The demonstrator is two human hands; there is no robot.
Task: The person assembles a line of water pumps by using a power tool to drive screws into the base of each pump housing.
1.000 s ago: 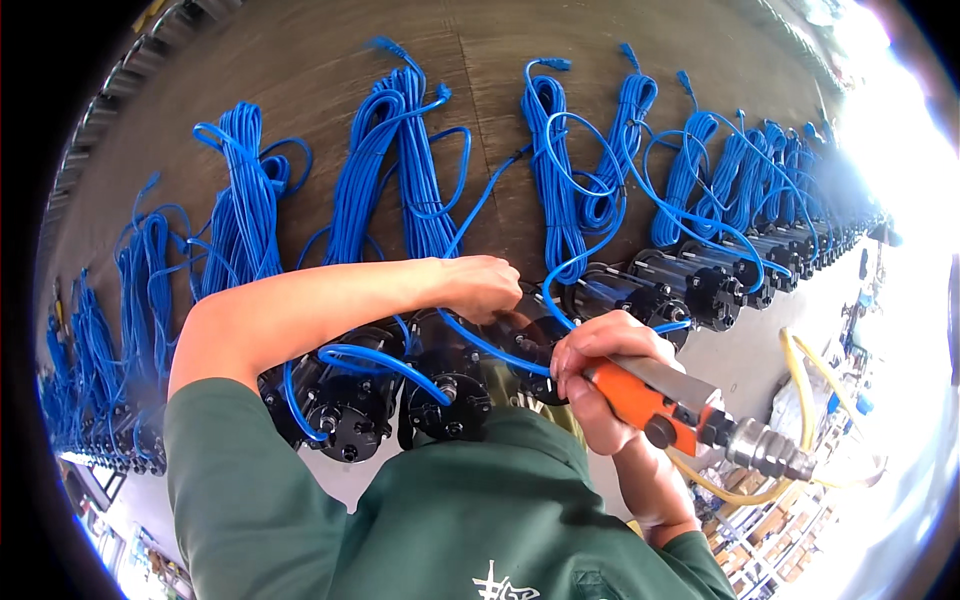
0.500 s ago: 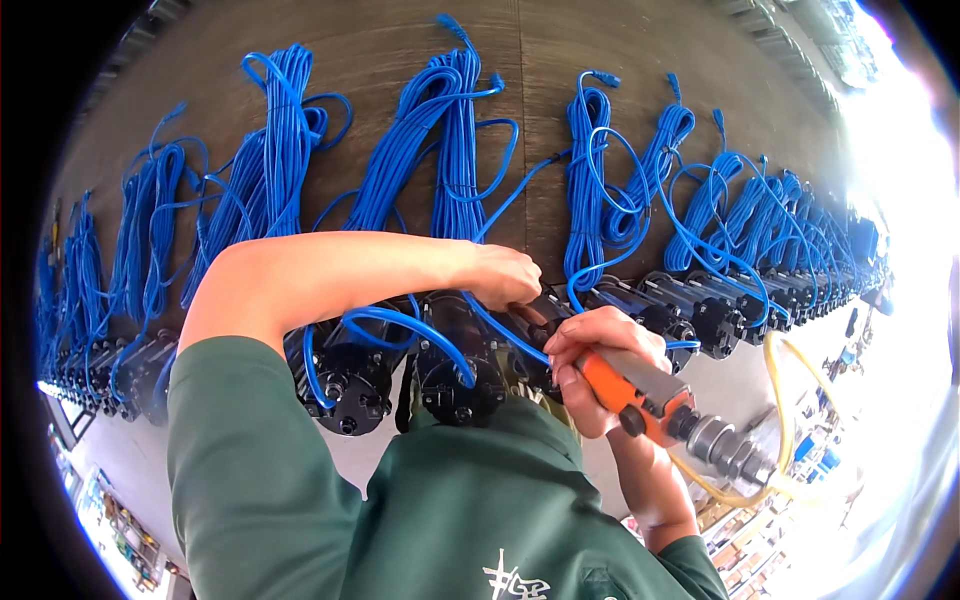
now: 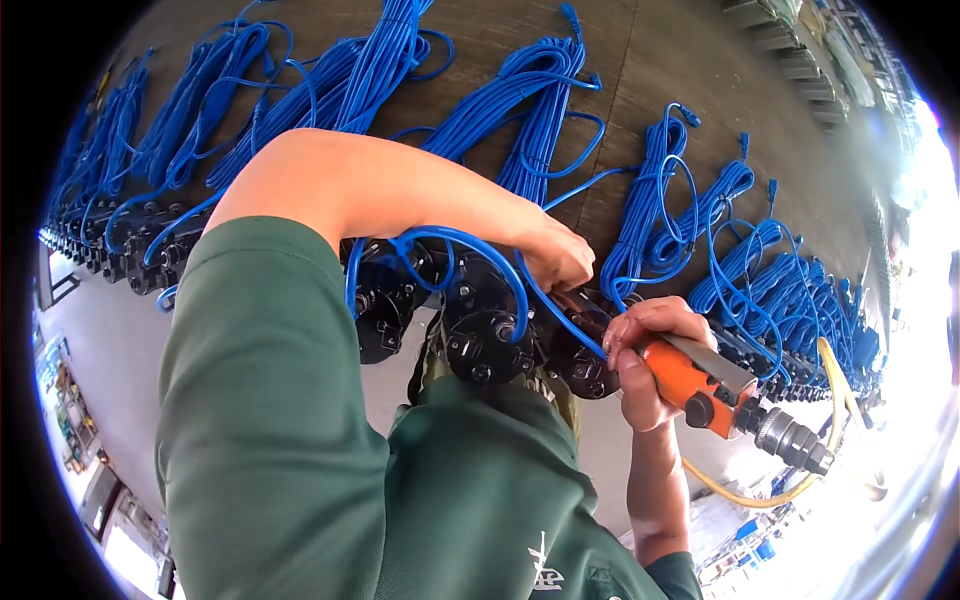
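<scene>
My right hand (image 3: 648, 325) is wrapped around an orange air tool (image 3: 682, 382) with a grey metal lever. A ribbed metal coupling (image 3: 795, 440) sits on its outer end, by a yellow hose (image 3: 832, 370). The tool's inner end points toward my left hand (image 3: 560, 262), which is closed low over a black cylindrical unit (image 3: 580, 368); whatever its fingers grip is hidden. Left of that stands another black unit (image 3: 485, 345) with a round end plate and screws. A thick blue cable (image 3: 565, 318) runs between my hands.
Bundled blue cables (image 3: 545, 95) lie across the dark brown tabletop (image 3: 610, 150), their plugs toward the far side. Black units line the near edge on both sides, one (image 3: 378, 330) below my left forearm. Pale floor (image 3: 300, 400) shows beyond the edge.
The view has shifted and tilted, so bench and hands appear farther right. Both hands stay at the same black unit, the air tool still in my right hand.
</scene>
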